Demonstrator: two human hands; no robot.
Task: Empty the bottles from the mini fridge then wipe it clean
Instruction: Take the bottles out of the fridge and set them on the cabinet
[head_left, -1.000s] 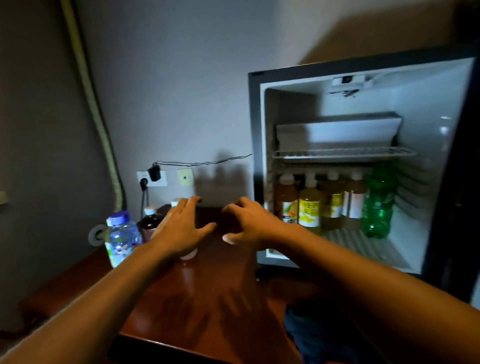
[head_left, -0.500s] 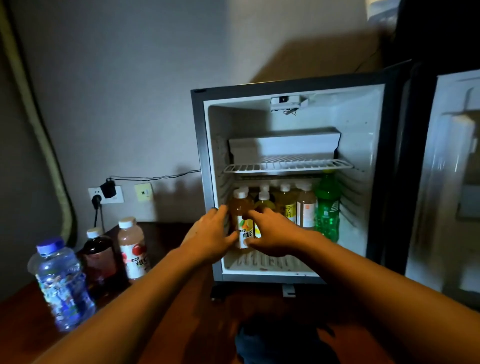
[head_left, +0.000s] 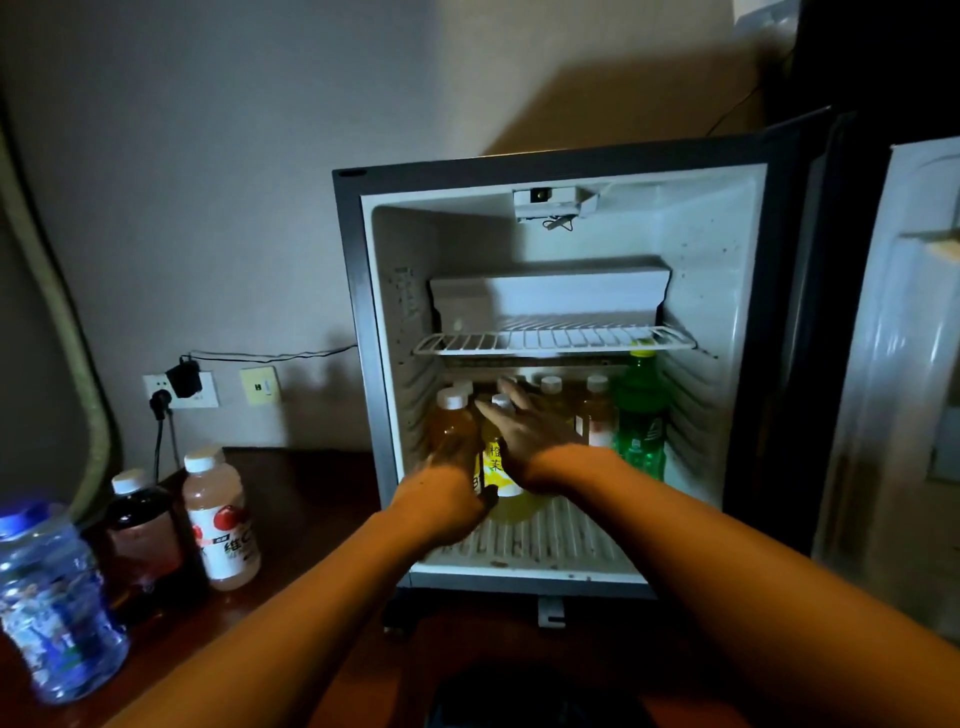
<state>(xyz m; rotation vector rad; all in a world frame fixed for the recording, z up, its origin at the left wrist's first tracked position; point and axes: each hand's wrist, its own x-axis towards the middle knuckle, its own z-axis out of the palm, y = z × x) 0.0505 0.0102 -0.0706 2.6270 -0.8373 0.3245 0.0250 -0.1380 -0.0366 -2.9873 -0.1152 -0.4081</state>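
Head camera, looking down and forward in a dim room. A small mini fridge (head_left: 561, 171) stands on a dark wooden worktop (head_left: 311, 499), its door (head_left: 904, 364) swung open to the right. Inside, a white wire shelf (head_left: 553, 340) spans the middle, and bottles stand in a row on the ribbed floor below it.

Both bare forearms reach into the lower compartment. The left hand (head_left: 449, 488) is at the near left of the row, its grip wrapped round the lower part of an amber bottle (head_left: 452, 423) with a white cap. The right hand (head_left: 530, 436) lies over a yellow-labelled bottle (head_left: 496, 462) just right of the amber one, fingers stretched toward the far wall past its cap; I cannot tell whether this grip is closing on the bottle or only resting against it. Further right stand two more white-capped bottles (head_left: 597, 410) and, at the far right, a tall green bottle (head_left: 641, 421) whose cap nearly meets the shelf.

On the worktop to the left of the fridge stand three bottles already outside: a pale pink juice bottle (head_left: 221, 519), a dark bottle (head_left: 140, 535) beside it, and nearest the camera a clear water bottle (head_left: 49, 603) with a blue cap. On the wall behind them, a power socket (head_left: 179, 389) holds a black plug and adapter.
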